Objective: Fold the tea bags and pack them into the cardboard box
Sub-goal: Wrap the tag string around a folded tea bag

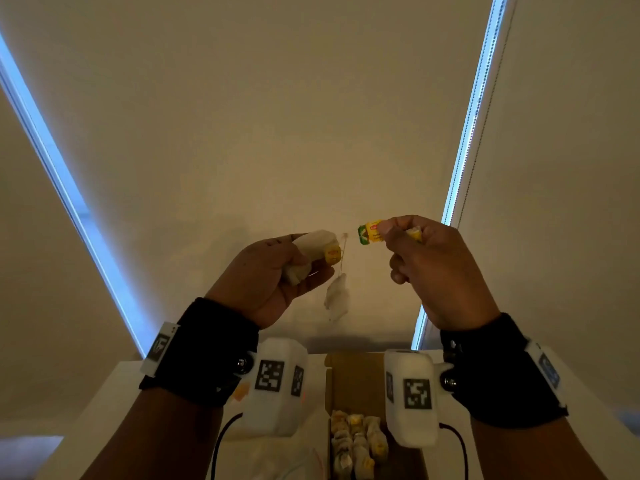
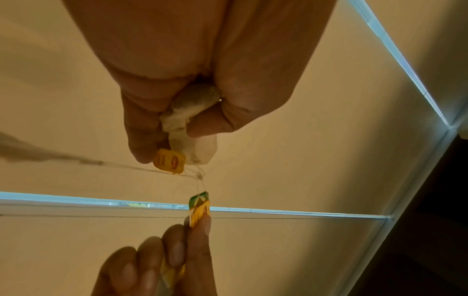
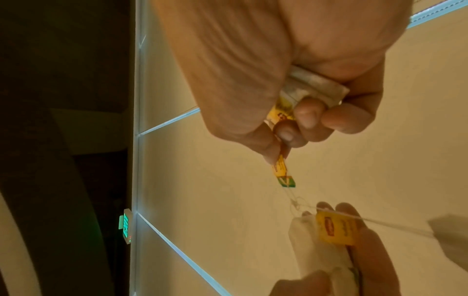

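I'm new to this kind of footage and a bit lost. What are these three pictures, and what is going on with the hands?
One moment, three cameras: one on the person's head, one on each wrist, in the white housings on black straps. The left hand grips a white tea bag with a yellow tag. The right hand pinches a yellow-green tag; its grip also holds something pale. Thin tangled strings join them, and another tea bag dangles. Below, the open cardboard box on the white table already holds folded tea bags.

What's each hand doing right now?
Left hand: grips a tea bag.
Right hand: pinches a yellow-green tag.
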{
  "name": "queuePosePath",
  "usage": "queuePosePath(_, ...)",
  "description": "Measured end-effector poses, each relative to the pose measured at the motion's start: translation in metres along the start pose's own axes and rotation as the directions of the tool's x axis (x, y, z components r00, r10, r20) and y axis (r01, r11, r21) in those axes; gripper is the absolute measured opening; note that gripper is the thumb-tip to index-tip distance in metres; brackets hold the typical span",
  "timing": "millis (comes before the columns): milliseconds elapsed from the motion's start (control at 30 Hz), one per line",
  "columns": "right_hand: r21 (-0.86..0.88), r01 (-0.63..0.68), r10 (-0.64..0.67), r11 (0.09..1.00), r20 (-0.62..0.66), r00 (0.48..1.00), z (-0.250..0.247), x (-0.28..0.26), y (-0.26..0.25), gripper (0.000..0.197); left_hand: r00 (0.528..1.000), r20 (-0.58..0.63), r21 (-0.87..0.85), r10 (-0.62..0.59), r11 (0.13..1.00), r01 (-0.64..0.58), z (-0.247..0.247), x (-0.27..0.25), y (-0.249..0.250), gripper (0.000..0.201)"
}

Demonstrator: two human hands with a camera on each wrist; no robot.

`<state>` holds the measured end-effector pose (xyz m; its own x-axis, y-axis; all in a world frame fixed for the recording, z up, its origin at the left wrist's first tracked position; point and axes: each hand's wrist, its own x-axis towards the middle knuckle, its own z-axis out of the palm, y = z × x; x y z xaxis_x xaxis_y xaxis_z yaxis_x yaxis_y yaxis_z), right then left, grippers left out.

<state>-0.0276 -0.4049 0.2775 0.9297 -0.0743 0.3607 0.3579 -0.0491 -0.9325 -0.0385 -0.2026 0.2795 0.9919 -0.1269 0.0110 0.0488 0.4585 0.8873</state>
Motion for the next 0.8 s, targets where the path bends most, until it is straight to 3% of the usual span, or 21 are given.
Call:
queuePosePath(133, -0.077, 0.046, -0.048, 0.996, -0.015, 0.999, -0.001, 0.002, 0.000, 0.013, 0.999, -0.033, 0.071, 0.030, 0.997, -0.027, -0.003, 0.002, 0.001, 0.025)
queuePosePath(367, -0.192, 0.108, -0.121, 0.975, -0.054, 0.991, 0.000, 0.009, 0.004, 0.013, 0.994, -0.009, 0.361, 0.113, 0.927, -0.102, -0.010, 0.000, -0.001, 0.018)
queuePosePath(567, -0.179, 0.084, -0.092, 0.980, -0.041, 0.995, 0.002, 0.008, -0.001, 0.013, 0.994, -0.024, 0.389, 0.104, 0.917, -0.086, -0.010, -0.002, 0.004, 0.044)
queuePosePath(700, -0.074, 0.070, -0.067, 0.995, 0.043, 0.997, 0.005, 0.004, -0.010, 0.014, 0.996, -0.042, 0.450, 0.077, 0.892, -0.050, -0.017, 0.001, 0.004, 0.016)
queuePosePath(800, -0.042, 0.073, -0.069, 0.996, 0.084, 0.994, 0.007, 0.005, -0.016, 0.014, 0.995, -0.015, 0.530, 0.102, 0.844, -0.078, -0.018, 0.002, 0.002, 0.013)
